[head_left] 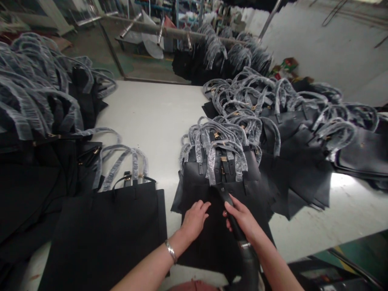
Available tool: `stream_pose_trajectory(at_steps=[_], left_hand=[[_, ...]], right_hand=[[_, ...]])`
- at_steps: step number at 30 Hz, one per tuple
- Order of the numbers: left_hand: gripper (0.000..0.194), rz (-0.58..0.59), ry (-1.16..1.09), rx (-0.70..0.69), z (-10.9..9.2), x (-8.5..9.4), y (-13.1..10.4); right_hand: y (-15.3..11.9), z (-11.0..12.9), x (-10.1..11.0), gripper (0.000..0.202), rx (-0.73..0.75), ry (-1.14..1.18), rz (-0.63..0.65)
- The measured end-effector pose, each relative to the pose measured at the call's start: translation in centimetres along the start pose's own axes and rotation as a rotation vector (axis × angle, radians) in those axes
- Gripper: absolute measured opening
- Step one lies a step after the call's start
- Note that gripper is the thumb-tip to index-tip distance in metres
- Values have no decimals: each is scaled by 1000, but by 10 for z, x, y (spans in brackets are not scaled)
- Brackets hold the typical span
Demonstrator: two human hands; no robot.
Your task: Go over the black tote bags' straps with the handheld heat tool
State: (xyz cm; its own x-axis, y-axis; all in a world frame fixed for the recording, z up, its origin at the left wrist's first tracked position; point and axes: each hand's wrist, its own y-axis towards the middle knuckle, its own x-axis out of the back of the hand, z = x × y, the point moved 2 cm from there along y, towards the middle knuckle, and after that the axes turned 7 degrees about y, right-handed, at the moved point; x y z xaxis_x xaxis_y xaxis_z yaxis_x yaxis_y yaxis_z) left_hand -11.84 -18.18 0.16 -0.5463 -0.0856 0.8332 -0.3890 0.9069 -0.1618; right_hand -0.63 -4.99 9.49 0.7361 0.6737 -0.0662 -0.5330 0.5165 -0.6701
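A black handbag point(209, 246) lies flat on the table in front of me, its plastic-wrapped handles pointing away. Over its left part is my left hand point(195, 218), fingers loosely bent and apart, with nothing visible in them; whether it touches the leather I cannot tell. My right hand point(242, 216) is wrapped around a black wand-like tool point(235, 226) with a metal ring and a thicker lower section. The tool's flat head is over the bag, just below the handle bases. More bags with gold-coloured clasps point(223, 159) lie beneath and behind this one.
To the left, a black bag point(112, 234) lies near a large heap of wrapped-handle bags point(39, 93). Further bags point(297, 149) cover the right of the white table point(151, 109). Beyond the far edge stands a metal rail point(169, 30) with bags hanging.
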Motion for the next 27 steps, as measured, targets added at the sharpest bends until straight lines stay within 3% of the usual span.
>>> stream_pose_trajectory(at_steps=[3,7,13,17,22,27], left_hand=[[53,26,12,41,-2,0,-3],[59,91,50,31,-5,5,-3],[66,185,81,43,-7,10,2],[68,223,143,33,-8,11,6],[67,254,176,12,-10,16,9],[65,251,149,34,-11,20,10]], right_hand=[[-9,-3,14,77,36,-3,-40],[-25,-14,36,78,-20,-5,-94],[-36,-31,48,69,-51,52,-153],[-29,-34,53,62,-71,133,-130],[-7,-21,54,47,2,197,-100],[-13,-21,60,64,7,105,-118]])
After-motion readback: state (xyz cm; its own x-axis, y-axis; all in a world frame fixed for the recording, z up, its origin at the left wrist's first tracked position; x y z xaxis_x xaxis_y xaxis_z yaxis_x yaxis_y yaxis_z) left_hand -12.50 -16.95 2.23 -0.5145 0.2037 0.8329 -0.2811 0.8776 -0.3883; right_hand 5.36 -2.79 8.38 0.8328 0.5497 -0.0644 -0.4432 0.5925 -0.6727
